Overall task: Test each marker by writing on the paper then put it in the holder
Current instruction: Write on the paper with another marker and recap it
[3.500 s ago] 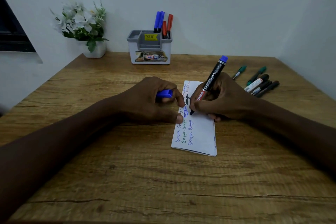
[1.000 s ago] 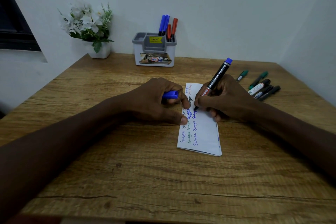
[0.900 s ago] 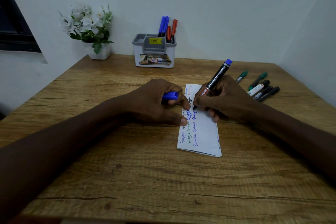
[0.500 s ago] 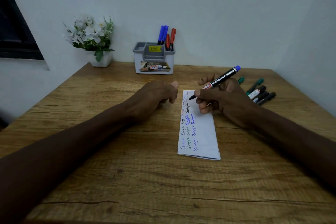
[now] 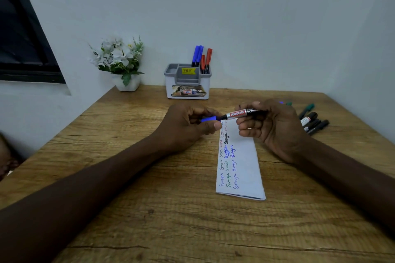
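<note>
Above the far end of the folded paper (image 5: 243, 168), one black marker (image 5: 239, 113) with a red band was held level in the right hand (image 5: 271, 128), fingers curled round its barrel, its tip at the mouth of the blue cap (image 5: 208, 119) pinched in the left hand (image 5: 186, 128). The paper lay on the wooden table (image 5: 149, 209), bearing columns of coloured handwriting, with loose markers (image 5: 313, 123) clustered beyond the right hand. At the back edge stood the grey-and-white holder (image 5: 188, 85), blue and red markers in its right compartment, and potted white flowers (image 5: 119, 57) to its left.
</note>
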Motion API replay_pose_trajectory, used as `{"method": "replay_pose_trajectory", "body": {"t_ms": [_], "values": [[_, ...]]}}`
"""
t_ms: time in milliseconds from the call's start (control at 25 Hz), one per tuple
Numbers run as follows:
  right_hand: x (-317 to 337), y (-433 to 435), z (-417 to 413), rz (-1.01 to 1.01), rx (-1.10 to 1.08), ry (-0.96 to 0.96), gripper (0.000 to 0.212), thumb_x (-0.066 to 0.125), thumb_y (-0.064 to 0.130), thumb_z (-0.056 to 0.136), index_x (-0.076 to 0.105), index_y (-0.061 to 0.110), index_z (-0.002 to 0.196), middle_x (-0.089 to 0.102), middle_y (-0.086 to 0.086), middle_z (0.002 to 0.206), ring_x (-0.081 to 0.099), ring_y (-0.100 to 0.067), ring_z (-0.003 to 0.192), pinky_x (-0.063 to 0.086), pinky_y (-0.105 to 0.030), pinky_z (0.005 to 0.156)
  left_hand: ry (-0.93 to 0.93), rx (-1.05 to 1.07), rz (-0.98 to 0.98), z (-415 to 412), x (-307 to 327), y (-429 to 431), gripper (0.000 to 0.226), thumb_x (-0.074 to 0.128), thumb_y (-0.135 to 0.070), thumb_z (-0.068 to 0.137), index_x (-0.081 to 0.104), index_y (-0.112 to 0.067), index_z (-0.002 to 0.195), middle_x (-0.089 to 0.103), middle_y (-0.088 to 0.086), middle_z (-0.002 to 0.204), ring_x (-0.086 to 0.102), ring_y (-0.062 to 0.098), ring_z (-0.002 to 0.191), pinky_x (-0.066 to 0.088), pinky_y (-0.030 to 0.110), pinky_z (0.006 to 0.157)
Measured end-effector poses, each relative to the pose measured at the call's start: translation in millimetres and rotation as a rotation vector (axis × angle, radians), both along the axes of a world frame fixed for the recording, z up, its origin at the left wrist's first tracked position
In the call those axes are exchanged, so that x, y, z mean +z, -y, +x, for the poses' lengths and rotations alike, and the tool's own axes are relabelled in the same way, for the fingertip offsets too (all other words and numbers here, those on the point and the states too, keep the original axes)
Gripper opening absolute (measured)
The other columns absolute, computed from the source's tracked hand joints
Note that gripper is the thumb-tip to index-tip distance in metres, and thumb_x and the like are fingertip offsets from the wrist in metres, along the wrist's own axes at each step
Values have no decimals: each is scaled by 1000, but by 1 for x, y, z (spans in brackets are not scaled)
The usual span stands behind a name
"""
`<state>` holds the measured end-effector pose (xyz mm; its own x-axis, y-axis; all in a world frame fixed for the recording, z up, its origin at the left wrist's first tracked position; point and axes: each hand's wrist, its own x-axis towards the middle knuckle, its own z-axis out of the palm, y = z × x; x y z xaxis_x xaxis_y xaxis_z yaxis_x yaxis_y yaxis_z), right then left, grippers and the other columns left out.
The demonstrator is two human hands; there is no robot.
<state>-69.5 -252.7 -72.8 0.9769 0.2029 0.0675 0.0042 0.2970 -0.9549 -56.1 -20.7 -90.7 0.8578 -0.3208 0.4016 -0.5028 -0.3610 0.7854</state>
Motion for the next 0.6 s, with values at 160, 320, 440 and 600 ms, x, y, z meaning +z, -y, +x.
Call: {"method": "replay_pose_trajectory", "body": {"t_ms": [160,320,440,600], "values": [[-3,-2,-1,-78,21,37,7,57,4,94,63,1,91,77,-18,82,78,-24,74,65,-31,65,50,12,61,-1,1,0,20,80,-20,87,80,-21,108,80,-7,95,76,10,84,58,16,74],[-1,6,1,-286,25,179,24,73,8,77,69,-6,97,77,-22,91,79,-28,82,64,-28,67,71,72,50,-3,3,-2,29,80,-17,87,71,-42,75,81,4,89,78,21,86,61,29,80],[-2,6,2,-380,30,283,28,72,9,78,70,-8,100,77,-25,90,78,-29,78,64,-29,66,106,104,46,-4,0,0,21,81,-12,85,78,-33,81,79,0,76,78,20,77,62,31,78],[-6,9,3,-410,65,291,29,70,10,81,69,-11,100,76,-26,88,77,-29,73,64,-32,64,151,116,52,-8,-6,6,23,81,-10,86,79,-8,109,73,-14,66,69,4,54,63,35,68]]}}
